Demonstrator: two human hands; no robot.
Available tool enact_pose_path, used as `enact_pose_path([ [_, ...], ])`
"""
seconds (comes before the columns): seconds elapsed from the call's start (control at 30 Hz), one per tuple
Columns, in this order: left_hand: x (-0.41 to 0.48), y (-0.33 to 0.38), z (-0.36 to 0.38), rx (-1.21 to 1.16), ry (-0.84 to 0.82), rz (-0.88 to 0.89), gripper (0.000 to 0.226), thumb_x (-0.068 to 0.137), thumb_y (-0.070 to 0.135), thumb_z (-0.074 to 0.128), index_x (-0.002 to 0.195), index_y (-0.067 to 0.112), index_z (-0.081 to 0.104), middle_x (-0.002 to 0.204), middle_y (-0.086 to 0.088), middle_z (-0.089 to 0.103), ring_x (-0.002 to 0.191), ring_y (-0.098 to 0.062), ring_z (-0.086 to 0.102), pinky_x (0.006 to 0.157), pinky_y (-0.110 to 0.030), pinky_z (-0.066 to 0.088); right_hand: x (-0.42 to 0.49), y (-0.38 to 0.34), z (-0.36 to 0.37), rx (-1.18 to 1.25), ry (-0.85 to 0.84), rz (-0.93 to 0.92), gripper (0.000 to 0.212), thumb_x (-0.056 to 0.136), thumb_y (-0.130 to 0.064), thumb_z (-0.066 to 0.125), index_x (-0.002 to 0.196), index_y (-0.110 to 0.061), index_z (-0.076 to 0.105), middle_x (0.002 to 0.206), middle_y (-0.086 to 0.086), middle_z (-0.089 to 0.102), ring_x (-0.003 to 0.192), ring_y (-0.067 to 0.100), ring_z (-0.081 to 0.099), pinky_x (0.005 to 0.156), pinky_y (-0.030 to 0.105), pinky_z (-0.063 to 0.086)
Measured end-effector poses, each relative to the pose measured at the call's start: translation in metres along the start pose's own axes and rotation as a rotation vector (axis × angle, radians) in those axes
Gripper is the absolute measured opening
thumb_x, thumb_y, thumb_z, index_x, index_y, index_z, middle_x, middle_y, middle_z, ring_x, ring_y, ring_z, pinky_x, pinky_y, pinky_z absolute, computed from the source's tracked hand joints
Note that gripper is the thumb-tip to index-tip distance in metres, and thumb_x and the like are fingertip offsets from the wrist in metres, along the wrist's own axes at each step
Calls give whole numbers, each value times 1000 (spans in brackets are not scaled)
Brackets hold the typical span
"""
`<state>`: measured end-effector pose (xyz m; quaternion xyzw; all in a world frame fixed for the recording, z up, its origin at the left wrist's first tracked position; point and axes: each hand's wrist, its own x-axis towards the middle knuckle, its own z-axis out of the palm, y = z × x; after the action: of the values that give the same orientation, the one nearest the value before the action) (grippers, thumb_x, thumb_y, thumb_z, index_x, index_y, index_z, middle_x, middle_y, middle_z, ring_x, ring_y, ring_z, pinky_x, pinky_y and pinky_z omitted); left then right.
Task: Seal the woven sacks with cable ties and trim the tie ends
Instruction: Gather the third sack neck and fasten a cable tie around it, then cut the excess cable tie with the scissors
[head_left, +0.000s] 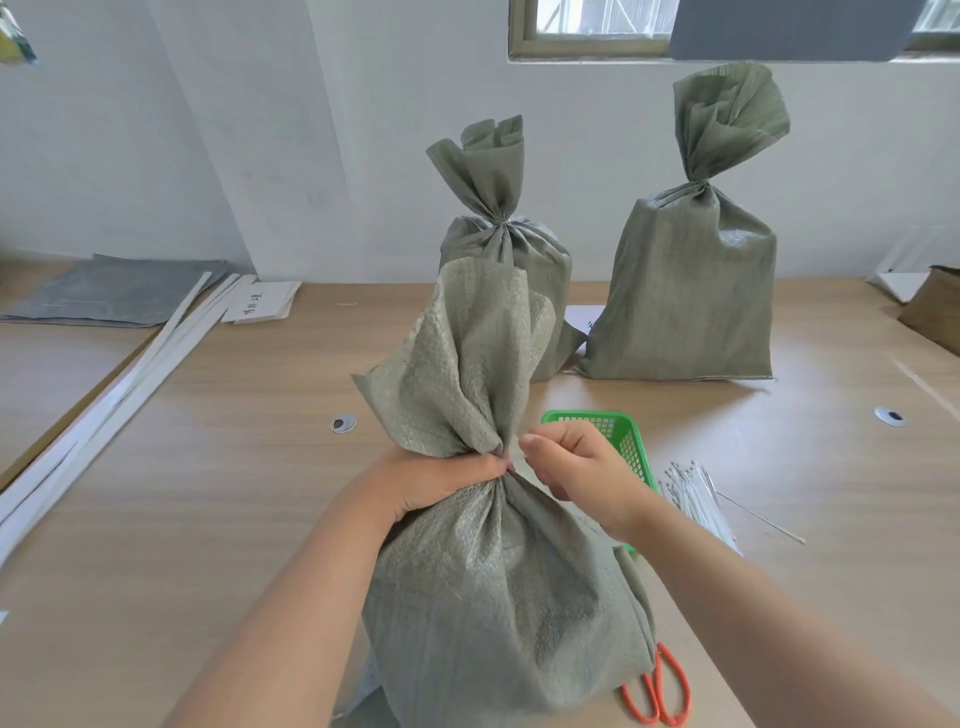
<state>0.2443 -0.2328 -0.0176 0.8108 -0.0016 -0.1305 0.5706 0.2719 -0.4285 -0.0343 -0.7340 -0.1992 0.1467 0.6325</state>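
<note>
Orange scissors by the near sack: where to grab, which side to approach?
Grip the orange scissors by their handle loops, the only part showing; the blade end is hidden behind the near sack. They lie flat on the table, so probably come from above and the right, where the sack is not in the way.

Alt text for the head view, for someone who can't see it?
The left hand grips the near sack at its gathered neck; the right hand pinches what looks like a cable tie there. Two tied sacks stand behind.
</note>
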Motion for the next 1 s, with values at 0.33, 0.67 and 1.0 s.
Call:
enact_pose_path([
  [0.33,8,-2,-2,9,55,-71,36,72,44,80,104,27,78,102,13,77,101,-6,70,84,-24,52,-34,49,-45,53,250,191,29,93,-34,60,103,-7,65,60,0,50,50,13,37,47,23,31],
  [0.67,10,-3,0,-30,117,-68,12,82,31,80,93,26,81,86,19,77,80,10,68,62,-8,46,-106,193,-62,-487,362,834,17,88,-14,54,94,-13,70,80,4,67,71,21,59,63,33,53],
  [1.0,19,-5,-5,39,83,-33,10,82,35,77,89,30,82,96,14,78,95,0,70,89,-23,52,-139,241,-41,-786,184,995,18,88,-28,56,100,-15,58,106,7,71,104,28,66,74,28,47],
])
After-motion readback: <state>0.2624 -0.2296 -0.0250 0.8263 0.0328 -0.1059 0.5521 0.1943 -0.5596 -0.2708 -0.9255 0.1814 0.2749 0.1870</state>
